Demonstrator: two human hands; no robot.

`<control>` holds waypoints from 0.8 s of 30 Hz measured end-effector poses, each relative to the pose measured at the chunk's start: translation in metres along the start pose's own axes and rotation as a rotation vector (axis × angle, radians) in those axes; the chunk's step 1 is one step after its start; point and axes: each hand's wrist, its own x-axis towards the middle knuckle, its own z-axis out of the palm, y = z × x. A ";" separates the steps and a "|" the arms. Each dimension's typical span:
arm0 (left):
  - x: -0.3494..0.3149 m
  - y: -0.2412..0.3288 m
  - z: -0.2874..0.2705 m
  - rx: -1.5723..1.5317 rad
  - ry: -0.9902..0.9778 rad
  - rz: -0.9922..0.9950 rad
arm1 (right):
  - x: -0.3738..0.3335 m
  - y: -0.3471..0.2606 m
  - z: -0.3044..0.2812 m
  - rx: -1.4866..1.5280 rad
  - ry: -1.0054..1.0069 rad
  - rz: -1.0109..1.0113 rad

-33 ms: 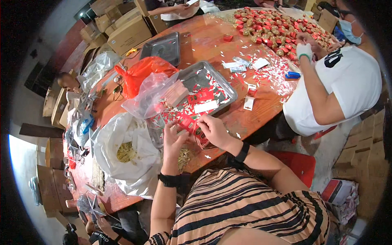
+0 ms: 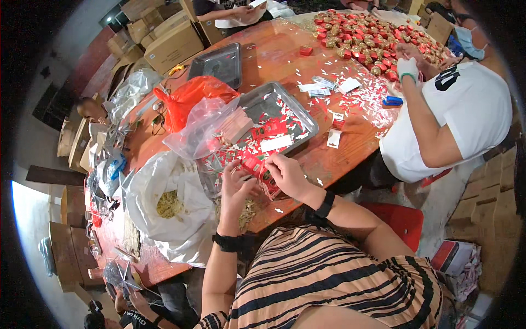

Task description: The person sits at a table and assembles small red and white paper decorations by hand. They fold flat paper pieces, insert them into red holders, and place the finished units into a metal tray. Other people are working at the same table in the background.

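Observation:
Between my two hands is a red printed card, held over the near edge of a grey metal tray. My left hand has its fingers bent at the card's left end. My right hand pinches the other end, with thumb and forefinger together. More red cards lie below my fingers, partly hidden. In the tray are small red and white paper scraps, a red card strip, a blank white card and a stack of pale pink cards.
Left of the tray are a clear plastic bag, an orange-red bag and a white sack with yellowish shreds. A second tray stands behind. At right, a co-worker sits by a blue stapler and heaped red-and-gold ornaments.
My left hand's fingers have shifted slightly at the card, while my right hand stays almost still. The co-worker's hands at right have moved a little.

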 end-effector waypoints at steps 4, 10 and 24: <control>0.000 -0.009 0.004 0.568 -0.033 0.185 | -0.002 -0.002 0.003 -0.228 -0.001 -0.193; -0.006 -0.006 0.004 0.719 -0.036 0.213 | 0.004 -0.007 -0.008 -0.237 -0.120 -0.309; 0.010 -0.052 -0.006 0.510 -0.104 0.082 | -0.016 0.036 -0.027 0.070 -0.569 0.125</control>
